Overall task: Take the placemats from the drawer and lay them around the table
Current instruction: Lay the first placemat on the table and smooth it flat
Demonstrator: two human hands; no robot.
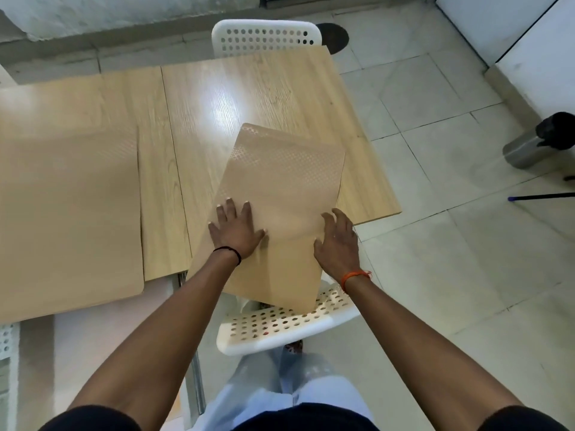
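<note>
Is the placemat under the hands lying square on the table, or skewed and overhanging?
Skewed and overhanging. The placemat sits at an angle to the table, its near corner sticking out past the edge above the chair.

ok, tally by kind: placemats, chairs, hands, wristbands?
placemats: 2, one under the hands, one at left
white chairs: 2, near, far
hands: 2, left hand, right hand
wristbands: 2, black, orange
total: 8
</note>
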